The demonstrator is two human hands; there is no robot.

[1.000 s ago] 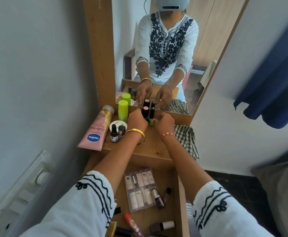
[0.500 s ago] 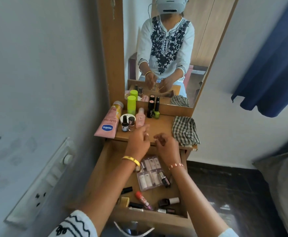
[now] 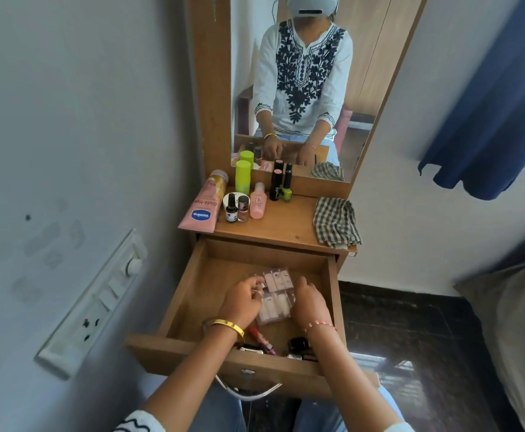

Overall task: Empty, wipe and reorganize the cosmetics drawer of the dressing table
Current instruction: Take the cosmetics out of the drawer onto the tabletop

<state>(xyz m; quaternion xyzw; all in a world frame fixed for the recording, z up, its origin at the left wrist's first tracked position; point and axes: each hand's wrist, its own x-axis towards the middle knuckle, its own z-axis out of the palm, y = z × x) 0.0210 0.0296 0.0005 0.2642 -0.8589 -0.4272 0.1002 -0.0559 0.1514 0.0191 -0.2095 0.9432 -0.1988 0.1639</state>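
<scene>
Pink Vaseline tube (image 3: 201,204) leaned at the tabletop's left edge. Open wooden drawer (image 3: 182,294) below: your left hand (image 3: 243,302), fingers curled, pinched the clear plastic pack of false nails (image 3: 276,295) lying at its middle; your right hand (image 3: 308,302) hovered beside the pack, fingers loosely bent, holding nothing. Checked cloth (image 3: 335,222) lay rightmost on top.

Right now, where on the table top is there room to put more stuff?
The bare wood of the table top between the pink bottle and the checked cloth is free. The back left corner is crowded with bottles and the pink tube.
</scene>
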